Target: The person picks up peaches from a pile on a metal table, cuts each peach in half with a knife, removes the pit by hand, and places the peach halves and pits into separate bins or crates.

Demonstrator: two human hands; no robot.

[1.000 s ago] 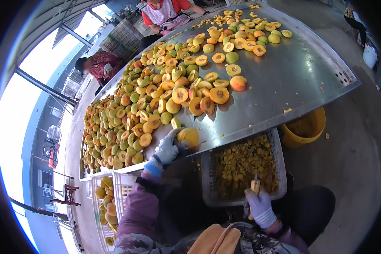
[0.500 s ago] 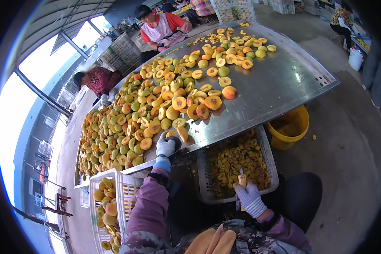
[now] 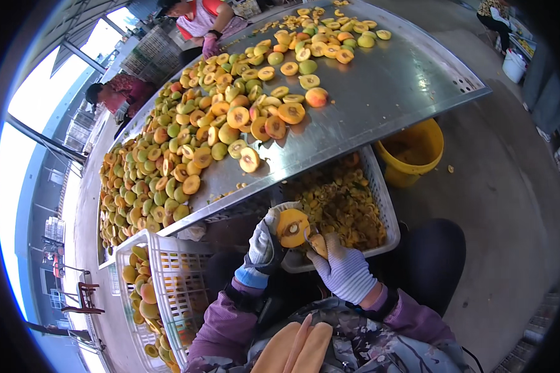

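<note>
My left hand point(image 3: 262, 242), in a white glove with a dark palm, is closed around a peach half point(image 3: 292, 229). The orange cut face, with the stone in its middle, is turned up. My right hand point(image 3: 347, 272), in a striped knit glove, grips a small pitting knife point(image 3: 318, 245) by its wooden handle. Its curved metal tip is at the right edge of the peach half; whether it has entered the flesh I cannot tell. Below and beyond both hands stands a pale plastic crate point(image 3: 389, 217) of yellow scraps and stones.
A metal table point(image 3: 354, 105) carries a large heap of halved peaches point(image 3: 162, 155). At my left is a white crate point(image 3: 186, 261) holding peach halves. A yellow bucket point(image 3: 410, 152) stands under the table's right edge. Two people work along the table's far left side.
My left hand has come back from the table edge with a peach half. My right hand has moved up and left, bringing the pitting knife to the fruit. The view has shifted slightly.
</note>
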